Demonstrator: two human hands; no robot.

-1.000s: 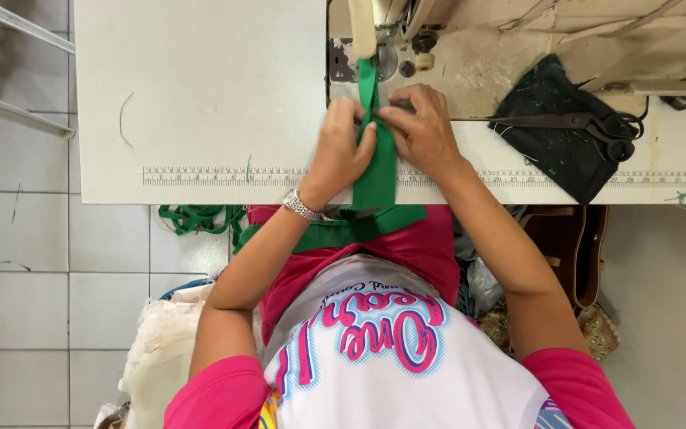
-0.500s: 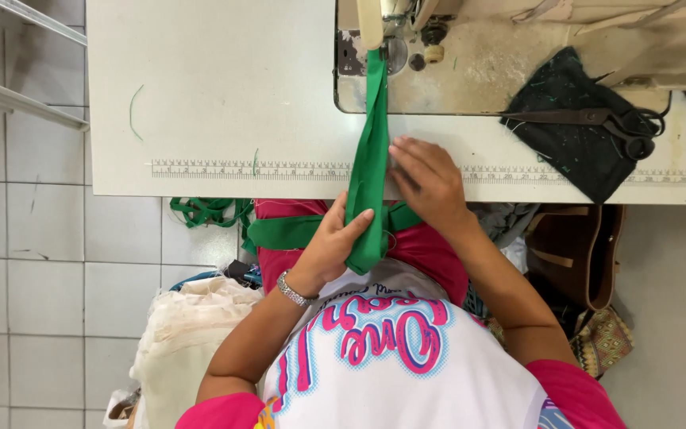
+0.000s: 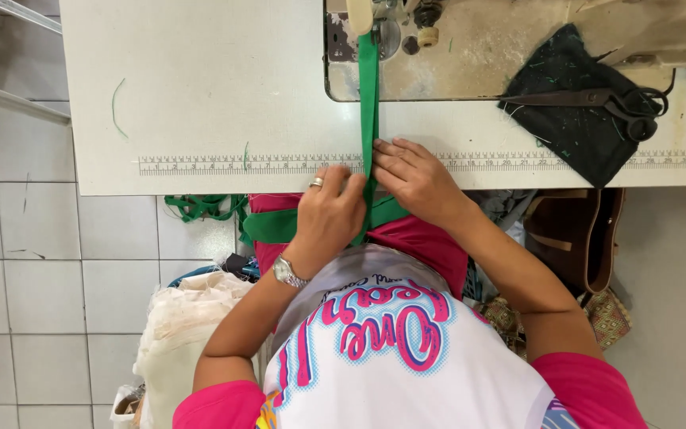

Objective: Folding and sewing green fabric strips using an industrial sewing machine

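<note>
A long green fabric strip runs from under the sewing machine's presser foot straight down to the front edge of the white table. My left hand, with a ring and a wristwatch, grips the strip at the table edge from the left. From the other side, my right hand pinches the same strip, fingertips on the table by the ruler marks. More of the green strip lies across my lap below the hands.
Black scissors rest on a dark cloth at the machine's right. A measuring scale lines the table's front edge. A white sack stands on the tiled floor at left; a brown bag at right.
My left hand dropped to my lap with the strip, then came back up to the table edge beside the right hand. The right hand stayed on the strip.
</note>
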